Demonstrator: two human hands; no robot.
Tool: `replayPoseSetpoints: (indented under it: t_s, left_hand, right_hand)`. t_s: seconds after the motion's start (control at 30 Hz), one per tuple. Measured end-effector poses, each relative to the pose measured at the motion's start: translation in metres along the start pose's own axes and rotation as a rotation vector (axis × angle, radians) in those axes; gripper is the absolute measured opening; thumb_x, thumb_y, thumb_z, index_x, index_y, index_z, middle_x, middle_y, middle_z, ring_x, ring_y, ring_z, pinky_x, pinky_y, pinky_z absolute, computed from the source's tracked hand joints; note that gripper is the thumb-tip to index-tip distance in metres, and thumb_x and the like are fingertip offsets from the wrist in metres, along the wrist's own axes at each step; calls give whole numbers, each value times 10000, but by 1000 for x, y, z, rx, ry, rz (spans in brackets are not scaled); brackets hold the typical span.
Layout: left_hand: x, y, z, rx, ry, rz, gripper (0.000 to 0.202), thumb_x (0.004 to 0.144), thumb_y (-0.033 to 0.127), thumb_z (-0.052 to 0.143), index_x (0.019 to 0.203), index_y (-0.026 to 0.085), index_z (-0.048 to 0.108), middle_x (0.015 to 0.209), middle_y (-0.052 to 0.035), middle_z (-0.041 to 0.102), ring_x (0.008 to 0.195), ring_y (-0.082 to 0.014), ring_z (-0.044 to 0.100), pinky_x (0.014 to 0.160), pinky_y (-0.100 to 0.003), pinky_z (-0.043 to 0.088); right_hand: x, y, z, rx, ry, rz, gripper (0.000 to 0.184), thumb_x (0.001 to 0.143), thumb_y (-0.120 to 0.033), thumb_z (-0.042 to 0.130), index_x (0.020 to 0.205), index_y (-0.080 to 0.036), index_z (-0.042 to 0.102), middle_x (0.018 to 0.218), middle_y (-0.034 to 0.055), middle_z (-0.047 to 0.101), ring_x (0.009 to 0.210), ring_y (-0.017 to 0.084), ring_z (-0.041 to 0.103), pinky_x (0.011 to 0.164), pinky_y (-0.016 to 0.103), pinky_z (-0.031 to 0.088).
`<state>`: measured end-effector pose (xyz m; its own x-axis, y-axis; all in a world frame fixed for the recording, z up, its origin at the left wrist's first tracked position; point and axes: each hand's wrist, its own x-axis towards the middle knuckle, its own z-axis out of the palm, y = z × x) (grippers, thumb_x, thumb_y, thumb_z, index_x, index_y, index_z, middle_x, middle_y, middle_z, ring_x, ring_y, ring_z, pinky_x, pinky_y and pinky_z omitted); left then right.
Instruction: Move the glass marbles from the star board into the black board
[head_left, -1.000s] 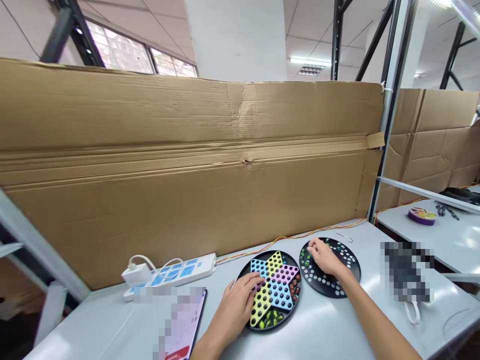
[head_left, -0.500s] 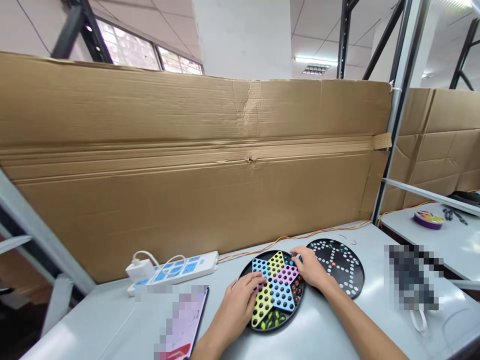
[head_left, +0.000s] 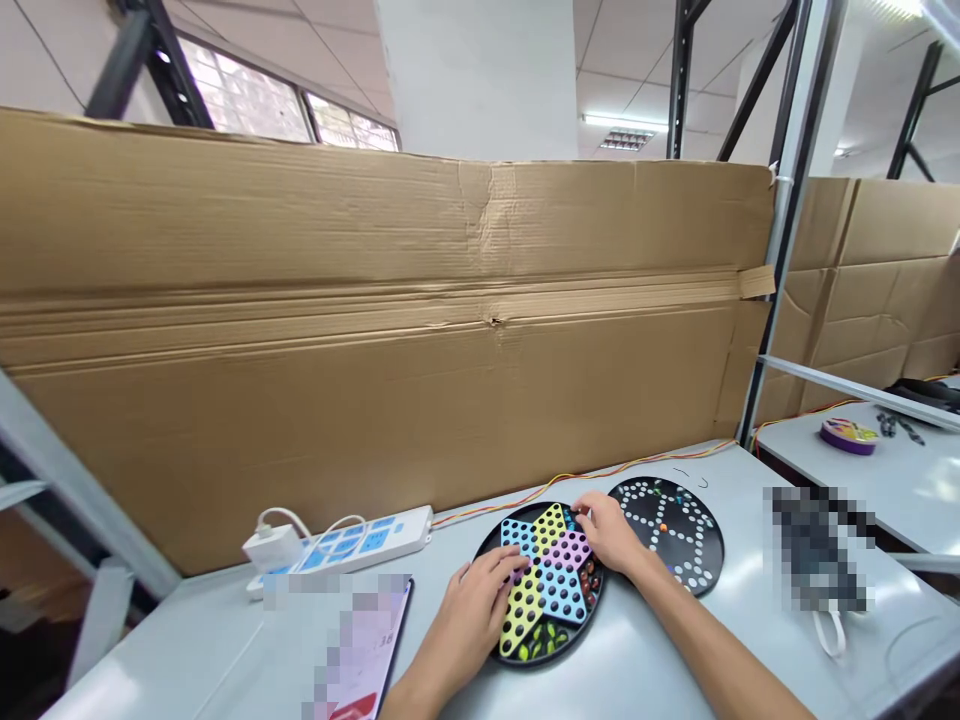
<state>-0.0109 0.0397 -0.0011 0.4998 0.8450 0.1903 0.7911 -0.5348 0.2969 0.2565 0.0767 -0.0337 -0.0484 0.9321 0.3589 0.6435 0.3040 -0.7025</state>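
A round black game board with a colourful star (head_left: 546, 580) lies on the grey table, with marbles in its rim pockets. My left hand (head_left: 480, 605) rests on its left edge, fingers curled on the star. My right hand (head_left: 609, 535) sits at the board's upper right rim, fingers pinched together over the marbles there; what they hold is too small to see. Beside it on the right lies a second black round board with white dots (head_left: 675, 530) and a few marbles.
A white power strip (head_left: 341, 540) with a plug lies at the left by the tall cardboard wall (head_left: 375, 340). A coloured wire (head_left: 600, 470) runs along the wall's foot. A blurred flat item (head_left: 360, 650) lies near the front, another blurred object (head_left: 817, 545) at the right.
My right hand moved left from the dotted black board to the star board's upper right rim. My left hand stayed on the star board's left side.
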Motion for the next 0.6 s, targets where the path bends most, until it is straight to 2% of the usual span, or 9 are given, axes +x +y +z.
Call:
replayPoseSetpoints:
  t_s: [0.17, 0.27, 0.33, 0.43, 0.5, 0.6]
  left_hand:
    - [0, 1, -2, 4, -20, 1, 429, 987, 236, 375, 1254, 322, 699, 1413, -39, 670, 1329, -255, 606, 1122, -503, 494]
    - [0, 2, -2, -6, -12, -1, 419, 990, 242, 379, 1239, 323, 706, 1407, -40, 674, 1320, -252, 612, 1112, -491, 502]
    - [-1, 2, -2, -9, -10, -3, 415, 996, 251, 378, 1241, 326, 704, 1407, -38, 674, 1318, -251, 614, 1113, -489, 501]
    - [-1, 2, -1, -14, -13, -1, 417, 998, 252, 376, 1254, 319, 698, 1414, -43, 671, 1323, -256, 610, 1117, -501, 496]
    - [-2, 3, -1, -20, -8, 3, 424, 991, 237, 380, 1264, 311, 695, 1410, -48, 673, 1321, -254, 611, 1121, -498, 493]
    - [-2, 5, -3, -26, -14, 2, 435, 992, 232, 369, 1277, 303, 689, 1421, -52, 667, 1329, -249, 605, 1131, -497, 483]
  right_hand:
    - [-8, -6, 0, -95, -18, -53, 235, 946, -184, 457, 914, -211, 688, 949, 66, 689, 874, 212, 634, 834, 321, 480]
    - [-7, -10, -4, -51, 52, -54, 248, 970, -230, 422, 927, -211, 666, 944, 64, 696, 867, 211, 633, 825, 316, 469]
    - [-4, -9, -13, 30, 139, -9, 277, 983, -274, 396, 930, -204, 659, 909, 62, 702, 833, 207, 632, 800, 308, 465]
    - [0, -3, -39, 114, 236, 113, 343, 988, -371, 371, 905, -200, 656, 768, 35, 670, 698, 194, 589, 702, 297, 448]
    - [-2, 4, -62, 118, 188, 153, 325, 954, -406, 427, 826, -202, 645, 712, 19, 642, 663, 183, 561, 672, 288, 436]
    - [-11, 15, -89, 125, -30, 179, 214, 826, -371, 599, 714, -192, 635, 674, 7, 627, 652, 161, 540, 641, 267, 418]
